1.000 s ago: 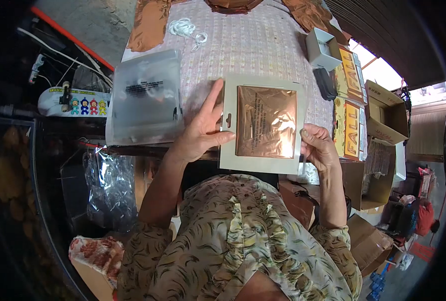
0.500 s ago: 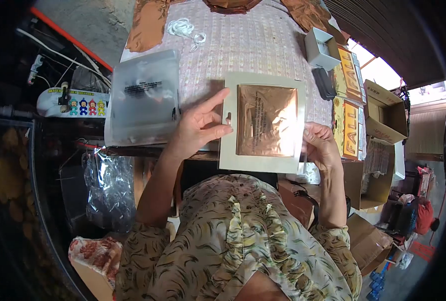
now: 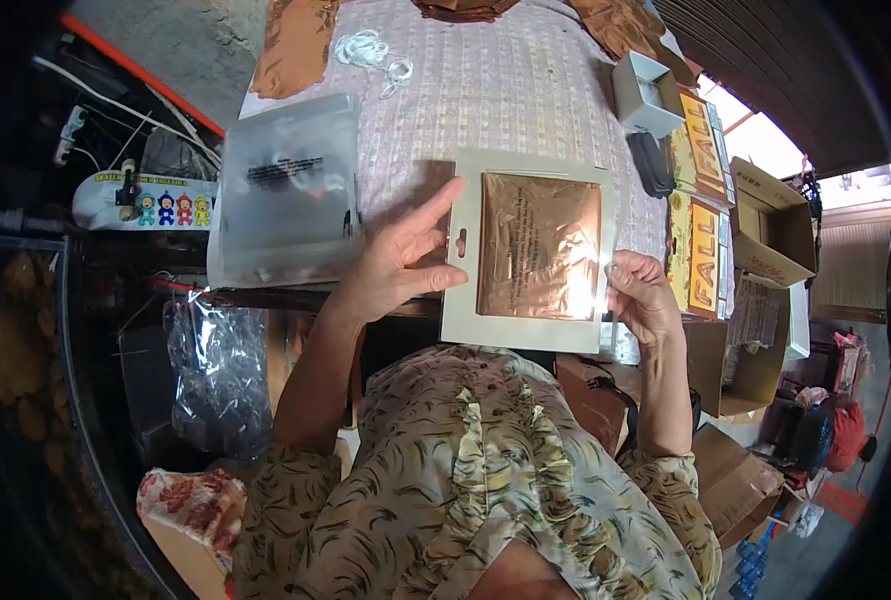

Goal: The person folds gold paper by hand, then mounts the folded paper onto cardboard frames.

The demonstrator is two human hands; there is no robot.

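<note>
A flat cream card package [image 3: 463, 310] is held upright in front of my chest. It has a small hang slot at its left side, and clear plastic seems to stick out past its right edge. Its window shows shiny copper-coloured film [image 3: 540, 245] with dark print. My left hand [image 3: 405, 255] grips the left edge, its thumb and index finger well apart on the border and the other fingers partly hidden. With thumb and fingers pinched together, my right hand [image 3: 642, 295] holds the right edge. A stack of clear printed plastic bags [image 3: 285, 220] lies left of my left hand.
On the patterned tablecloth [image 3: 485, 90] are white cord [image 3: 362, 48], a small white box [image 3: 648, 95], a black case [image 3: 649, 165] and yellow "FALL" packs [image 3: 703, 255]. Copper-coloured fabric [image 3: 295, 50] lies at the back. Open cardboard boxes [image 3: 765, 245] stand on the right.
The card package has shifted slightly down and right, tilting so the glare on its film has shrunk. Both hands stay at its edges.
</note>
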